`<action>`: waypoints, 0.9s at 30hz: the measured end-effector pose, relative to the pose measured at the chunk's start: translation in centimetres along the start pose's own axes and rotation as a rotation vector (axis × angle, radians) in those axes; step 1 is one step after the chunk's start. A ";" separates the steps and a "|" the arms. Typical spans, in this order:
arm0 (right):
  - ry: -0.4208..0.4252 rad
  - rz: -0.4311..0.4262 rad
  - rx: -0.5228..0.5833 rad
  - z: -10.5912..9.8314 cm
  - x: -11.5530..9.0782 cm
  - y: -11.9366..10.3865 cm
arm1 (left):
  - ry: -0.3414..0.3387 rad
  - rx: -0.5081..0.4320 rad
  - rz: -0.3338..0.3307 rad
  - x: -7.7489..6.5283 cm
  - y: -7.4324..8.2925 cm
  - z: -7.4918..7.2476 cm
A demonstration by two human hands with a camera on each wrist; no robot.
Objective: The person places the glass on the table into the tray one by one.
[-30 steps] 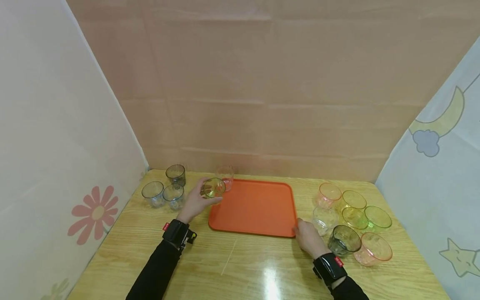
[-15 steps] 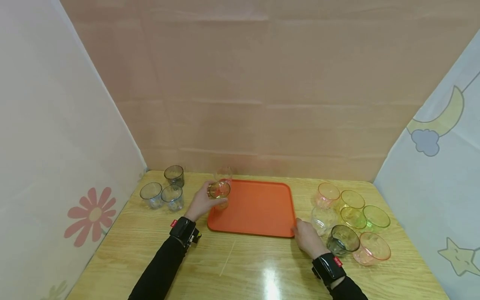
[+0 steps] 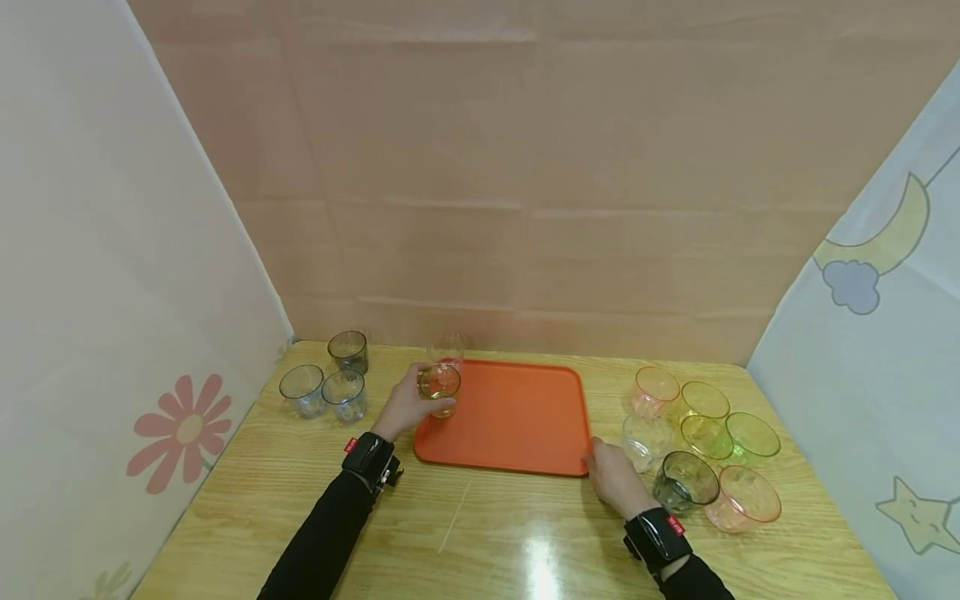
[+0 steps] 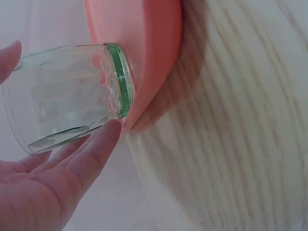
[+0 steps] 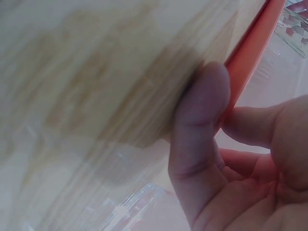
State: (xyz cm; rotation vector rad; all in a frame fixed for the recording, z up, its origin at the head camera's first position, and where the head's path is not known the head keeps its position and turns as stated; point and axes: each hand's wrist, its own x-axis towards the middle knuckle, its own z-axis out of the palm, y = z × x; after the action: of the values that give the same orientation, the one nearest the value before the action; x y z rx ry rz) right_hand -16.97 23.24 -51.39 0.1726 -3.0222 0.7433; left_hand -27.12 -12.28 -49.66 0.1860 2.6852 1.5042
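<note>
Left hand (image 3: 406,408) grips yellow-tinted tumbler (image 3: 439,385) at left edge of orange tray (image 3: 517,417) | right hand (image 3: 617,479) pinches its near-right corner | tumbler best kept level

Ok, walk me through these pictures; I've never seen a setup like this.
There is no machine here: the grips are a person's left hand and right hand, both bare. A camera is worn on each wrist and a third on the head. The wide picture is from the head camera, looking forward and down; the two close ones come from the left and right wrists.

On the wooden table lies an orange tray. Three glasses stand to its left and a larger group of tinted glasses to its right. A pink glass stands by its far left corner.

The left hand holds a yellowish glass at the tray's left side; whether its base touches the tray, I can't tell. The right hand pinches the tray's edge at its near right corner.
</note>
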 end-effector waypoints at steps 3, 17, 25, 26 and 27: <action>-0.001 0.003 -0.002 0.1 0.0 0.1 | -0.004 -0.002 -0.011 0.0 -0.1 -0.1; 0.014 -0.025 -0.030 0.0 0.0 0.1 | -0.008 -0.028 -0.035 0.1 0.0 -0.1; 0.018 -0.030 -0.044 0.1 0.0 0.1 | -0.011 -0.040 -0.044 0.3 -0.4 0.0; 0.018 -0.031 -0.045 0.1 0.0 0.1 | -0.011 -0.037 -0.045 0.3 -0.4 0.1; 0.019 -0.032 -0.046 0.1 0.0 0.1 | -0.011 -0.030 -0.041 0.3 -0.4 0.0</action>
State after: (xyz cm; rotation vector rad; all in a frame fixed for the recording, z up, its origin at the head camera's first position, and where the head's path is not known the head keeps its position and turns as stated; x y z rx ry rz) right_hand -16.96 23.28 -51.51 0.2115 -3.0078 0.6684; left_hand -27.39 -12.40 -49.99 0.1359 2.6388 1.5267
